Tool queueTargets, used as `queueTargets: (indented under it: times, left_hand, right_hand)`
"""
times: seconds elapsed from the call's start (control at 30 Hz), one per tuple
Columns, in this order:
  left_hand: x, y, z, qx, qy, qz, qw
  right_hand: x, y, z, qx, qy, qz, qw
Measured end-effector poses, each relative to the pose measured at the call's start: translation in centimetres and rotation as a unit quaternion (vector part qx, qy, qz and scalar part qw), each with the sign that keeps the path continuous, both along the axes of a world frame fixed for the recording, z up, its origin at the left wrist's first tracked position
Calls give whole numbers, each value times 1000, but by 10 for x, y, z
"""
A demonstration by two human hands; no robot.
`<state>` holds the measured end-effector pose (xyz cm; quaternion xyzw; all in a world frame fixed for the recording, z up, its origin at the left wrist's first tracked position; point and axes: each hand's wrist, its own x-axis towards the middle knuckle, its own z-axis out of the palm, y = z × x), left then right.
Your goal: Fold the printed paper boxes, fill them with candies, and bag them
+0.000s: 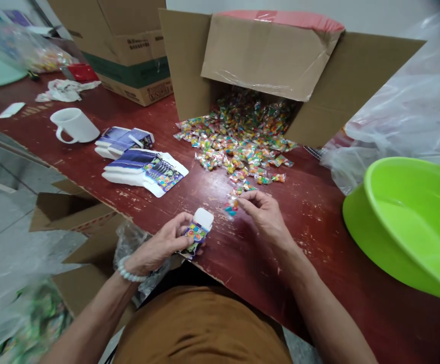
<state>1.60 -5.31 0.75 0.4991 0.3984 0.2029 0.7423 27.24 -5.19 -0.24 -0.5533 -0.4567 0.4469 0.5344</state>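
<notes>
My left hand (168,240) is closed around a small purple candy box (197,233) with a white flap standing up at its top end. A little to the right, my right hand (263,212) pinches a small clear packet of colourful candies (231,208) just above the table. Beyond that hand, a heap of similar candy packets (238,146) spills out of a large cardboard box (269,60) lying with its flaps spread. Flattened purple cartons (147,169) lie in two stacks to the left of the heap.
A white mug (75,125) stands at the left on the red table (303,298). At the right is a bright green basin (379,237) beside clear plastic sheeting (405,116). Another carton (129,50) stands at the back, and open cardboard boxes (87,227) sit below the table edge.
</notes>
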Motion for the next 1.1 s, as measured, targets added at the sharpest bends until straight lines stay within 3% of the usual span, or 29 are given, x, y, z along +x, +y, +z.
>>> queueTargets:
  times: [0.1,0.2,0.4,0.5,0.57,0.63,0.73,0.87,1.0,1.1]
  left_hand:
    - [16,-7,1,-23,-31,2,999]
    - [24,-11,4,-22,-36,9,999]
    - [30,-14,6,-21,-49,-11,999]
    - [32,-16,4,-19,-53,3,998]
    - [33,-16,1,-22,-61,20,998]
    - [34,-16,-2,-23,-60,37,997]
    - [37,-16,-5,-21,-57,69,996]
    - [42,-16,-6,-71,-82,166,980]
    - [48,-17,-8,-98,-74,189,974]
    - [50,-20,-9,-33,-66,173,982]
  right_hand:
    - [-26,-13,15,25,-15,20,999]
    - [-39,-22,15,72,-129,1,989]
    - [-41,-27,6,177,-246,-52,952]
    - [-41,-31,8,237,-331,-59,912]
    - [-42,-34,10,262,-388,-42,883]
    - [-41,-36,12,244,-396,14,885]
    - [-38,-36,12,162,-293,112,936]
    - [-35,-32,6,49,-61,84,993]
    - [-44,-31,-5,-87,126,142,978]
    - [-52,-31,-10,-61,136,160,976]
